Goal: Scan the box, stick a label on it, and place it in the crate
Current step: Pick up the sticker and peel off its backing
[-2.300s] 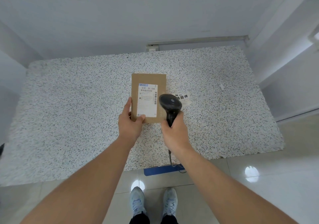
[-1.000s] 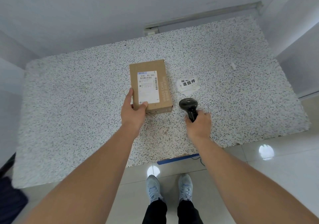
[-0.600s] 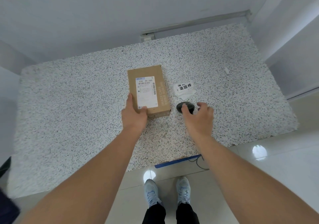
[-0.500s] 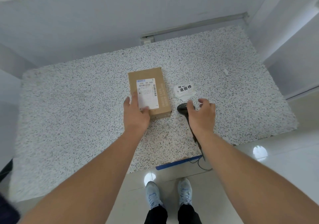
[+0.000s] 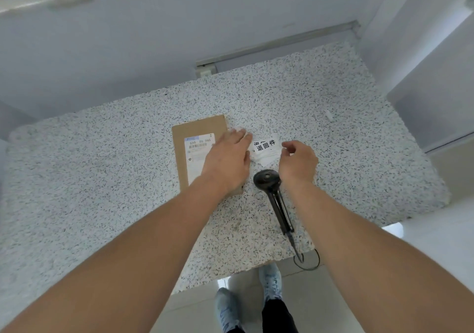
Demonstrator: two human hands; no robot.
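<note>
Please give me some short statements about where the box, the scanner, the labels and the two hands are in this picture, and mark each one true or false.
1. The scanner lies on the table, in no hand. True.
2. The right hand grips the scanner. False: it is by the labels, beyond the scanner.
3. The left hand reaches across the box. True.
4. The box is in a crate. False: it lies flat on the table; no crate is in view.
</note>
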